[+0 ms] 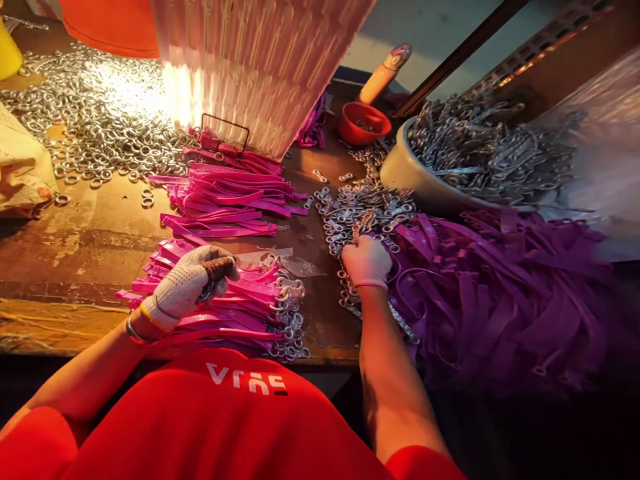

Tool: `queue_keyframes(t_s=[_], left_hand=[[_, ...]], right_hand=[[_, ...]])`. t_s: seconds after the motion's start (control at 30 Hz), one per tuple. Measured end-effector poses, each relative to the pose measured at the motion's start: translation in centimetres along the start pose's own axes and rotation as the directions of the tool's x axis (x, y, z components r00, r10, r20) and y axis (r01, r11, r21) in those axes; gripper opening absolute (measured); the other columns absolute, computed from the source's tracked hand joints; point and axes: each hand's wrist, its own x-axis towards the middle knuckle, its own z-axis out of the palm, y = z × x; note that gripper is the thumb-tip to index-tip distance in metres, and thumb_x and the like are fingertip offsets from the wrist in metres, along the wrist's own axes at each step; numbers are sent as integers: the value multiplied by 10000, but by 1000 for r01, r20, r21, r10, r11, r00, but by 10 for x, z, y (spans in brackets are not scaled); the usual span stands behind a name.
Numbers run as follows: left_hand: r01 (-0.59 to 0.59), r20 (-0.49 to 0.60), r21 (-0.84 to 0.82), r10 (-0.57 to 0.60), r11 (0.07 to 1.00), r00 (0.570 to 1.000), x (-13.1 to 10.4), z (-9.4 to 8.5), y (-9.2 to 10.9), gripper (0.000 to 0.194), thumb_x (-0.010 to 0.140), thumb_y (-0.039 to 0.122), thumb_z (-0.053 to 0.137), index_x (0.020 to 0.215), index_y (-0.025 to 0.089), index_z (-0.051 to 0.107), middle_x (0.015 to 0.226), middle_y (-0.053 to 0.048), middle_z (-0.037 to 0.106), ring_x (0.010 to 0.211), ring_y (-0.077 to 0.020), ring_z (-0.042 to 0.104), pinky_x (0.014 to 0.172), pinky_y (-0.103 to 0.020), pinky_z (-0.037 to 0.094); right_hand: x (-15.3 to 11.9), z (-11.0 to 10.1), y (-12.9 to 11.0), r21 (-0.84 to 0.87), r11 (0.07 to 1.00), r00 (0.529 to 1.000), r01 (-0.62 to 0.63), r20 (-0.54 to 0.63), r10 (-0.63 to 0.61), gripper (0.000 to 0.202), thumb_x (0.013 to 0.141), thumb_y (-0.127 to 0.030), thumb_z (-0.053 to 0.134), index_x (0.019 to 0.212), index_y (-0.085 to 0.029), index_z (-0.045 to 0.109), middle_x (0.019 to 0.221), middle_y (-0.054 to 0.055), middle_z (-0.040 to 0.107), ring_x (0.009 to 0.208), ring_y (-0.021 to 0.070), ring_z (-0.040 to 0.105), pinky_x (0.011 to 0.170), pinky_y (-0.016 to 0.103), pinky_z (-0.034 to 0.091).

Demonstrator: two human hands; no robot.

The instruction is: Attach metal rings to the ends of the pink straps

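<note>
My left hand (193, 283), in a dotted knit glove with dark fingertips, is closed above a bundle of pink straps (230, 313). Whatever sits in its fingers is hidden. Metal swivel hardware (293, 313) shows at the right ends of those straps. My right hand (367, 260), in a pale glove, is at the near side of a heap of small metal links (350, 210). Its fingers are curled down onto the heap, and their tips are hidden. Just right of it lies a large pile of purple straps (500, 287).
More pink straps (230, 187) lie farther up the table. Loose metal rings (110, 120) cover the back left, beside a ribbed translucent panel (250, 67). A tub (400, 167) heaped with metal clips and a red bowl (350, 130) stand at the back right.
</note>
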Motion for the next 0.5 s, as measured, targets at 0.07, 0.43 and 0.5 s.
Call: queue_keyframes(t_s=[0.07, 0.43, 0.5], left_hand=[[-61, -53, 41, 63, 997, 997, -4, -3, -3, 253, 878, 379, 704, 814, 138, 663, 521, 0, 603, 348, -48, 401, 328, -142, 258], [-191, -25, 72, 193, 979, 981, -24, 10, -3, 323, 836, 425, 751, 998, 146, 750, 622, -9, 630, 450, -69, 461, 405, -171, 317], [-196, -5, -2, 196, 981, 981, -26, 9, -4, 327, 852, 454, 733, 975, 152, 744, 611, -6, 614, 450, -72, 463, 405, -176, 311]], right_hand=[[-13, -6, -4, 162, 987, 995, -3, -98, 19, 389, 894, -172, 426, 1121, -40, 714, 1118, 275, 690, 1007, 328, 671, 816, 397, 500], [-178, -87, -110, 886, 276, 778, 373, -137, -613, 392, 875, -307, 654, 1261, -249, 622, 1061, 14, 729, 936, 169, 670, 872, 298, 532], [-186, -86, -117, 913, 230, 787, 336, -138, -602, 361, 876, -291, 640, 1233, -237, 632, 1068, 12, 730, 965, 167, 668, 898, 295, 529]])
